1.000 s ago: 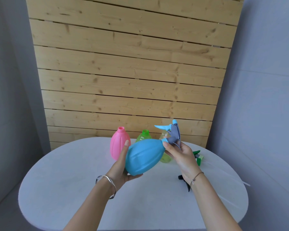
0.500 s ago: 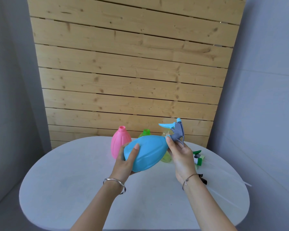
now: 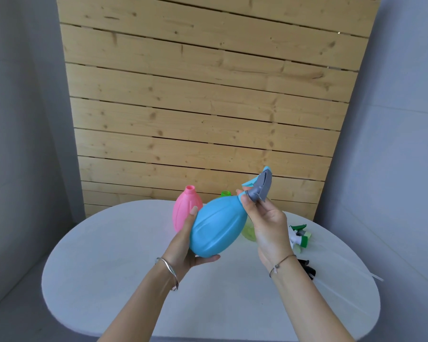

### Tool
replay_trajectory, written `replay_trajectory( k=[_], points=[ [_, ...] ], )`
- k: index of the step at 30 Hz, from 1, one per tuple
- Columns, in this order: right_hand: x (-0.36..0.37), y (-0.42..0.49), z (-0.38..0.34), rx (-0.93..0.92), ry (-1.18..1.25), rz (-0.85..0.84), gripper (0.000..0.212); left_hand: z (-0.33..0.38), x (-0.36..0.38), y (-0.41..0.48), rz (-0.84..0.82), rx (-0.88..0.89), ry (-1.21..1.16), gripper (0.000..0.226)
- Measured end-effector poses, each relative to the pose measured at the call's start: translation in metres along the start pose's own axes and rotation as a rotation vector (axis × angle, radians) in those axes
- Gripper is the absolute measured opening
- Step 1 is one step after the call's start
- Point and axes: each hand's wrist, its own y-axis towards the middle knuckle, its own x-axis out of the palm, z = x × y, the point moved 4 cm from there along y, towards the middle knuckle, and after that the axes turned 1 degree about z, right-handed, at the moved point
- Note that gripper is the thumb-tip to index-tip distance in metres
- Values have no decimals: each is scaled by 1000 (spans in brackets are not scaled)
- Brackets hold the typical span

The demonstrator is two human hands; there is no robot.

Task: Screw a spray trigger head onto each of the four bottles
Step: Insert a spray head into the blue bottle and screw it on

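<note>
I hold a blue bottle [image 3: 218, 227] tilted in the air above the table, its neck pointing up and right. My left hand [image 3: 185, 245] cups its lower body. My right hand [image 3: 267, 223] pinches the collar of the grey and blue spray trigger head [image 3: 261, 187] that sits on the bottle's neck. Behind stand a pink bottle [image 3: 183, 211] with an open neck and a green bottle [image 3: 247, 232], mostly hidden by the blue one. A green and white trigger head [image 3: 300, 236] and a black trigger head [image 3: 307, 267] lie on the table to the right.
The white oval table [image 3: 109, 267] stands against a wooden slat wall [image 3: 203, 107]. Thin clear dip tubes [image 3: 351, 272] run from the loose trigger heads toward the table's right edge. Grey walls close in on both sides.
The bottle has tipped more upright and turned in my left hand, whose fingers shifted to under the base. My right hand has regripped at the trigger head's collar.
</note>
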Motion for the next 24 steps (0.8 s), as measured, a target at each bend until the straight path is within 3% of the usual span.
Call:
replay_trajectory(
  k=[11,15,19,24],
  points=[
    [62,12,-6,-49,-113,-87,13,31,-31,-6,66,129,-102,73],
    [101,20,2,-44,-180,-158,17,51,-63,-9,219,203,-98,56],
    [146,38,12,-42,-209,-254,16,68,-105,-12,446,327,46,61],
    [172,62,49,-3,-338,-283,22,69,-119,-13,538,457,384,53]
  ],
)
